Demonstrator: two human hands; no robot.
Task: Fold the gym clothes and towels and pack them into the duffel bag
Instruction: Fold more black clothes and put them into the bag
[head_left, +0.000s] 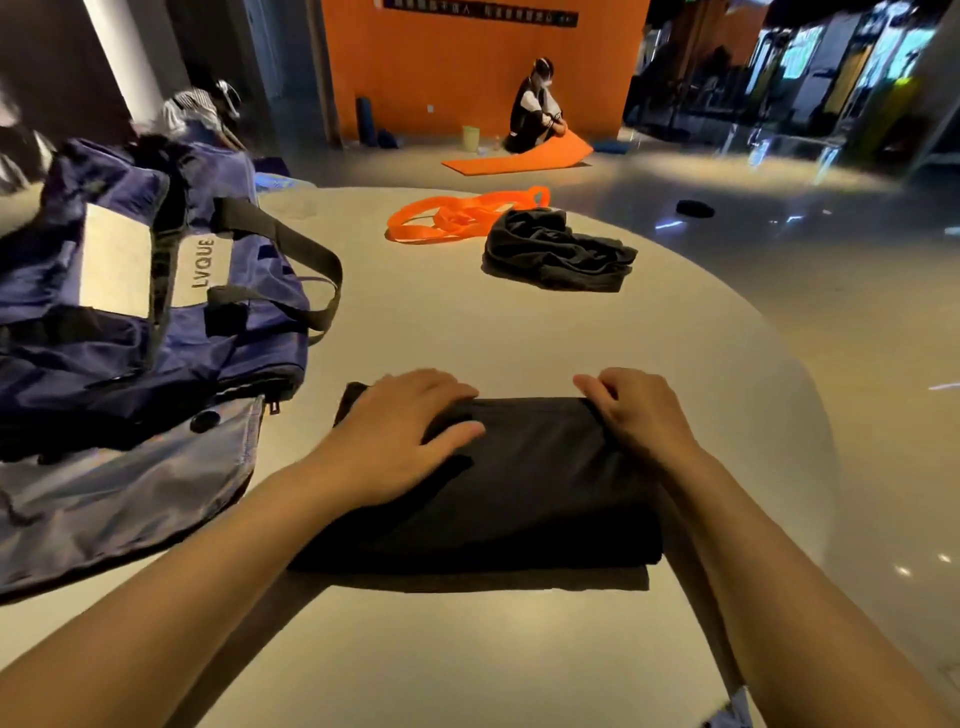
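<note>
Folded black garment (519, 483), long axis left-right, under our hands on the worktop (467, 649): left hand (400, 431) flat, right hand (639, 415) pinching its far corner. Duffel bag (145, 322) lies left, nearer our left.

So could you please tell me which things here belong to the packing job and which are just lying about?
Job:
folded black garment
crumpled black garment
navy duffel bag

Lying about:
orange strap
orange mat
green bin
</note>
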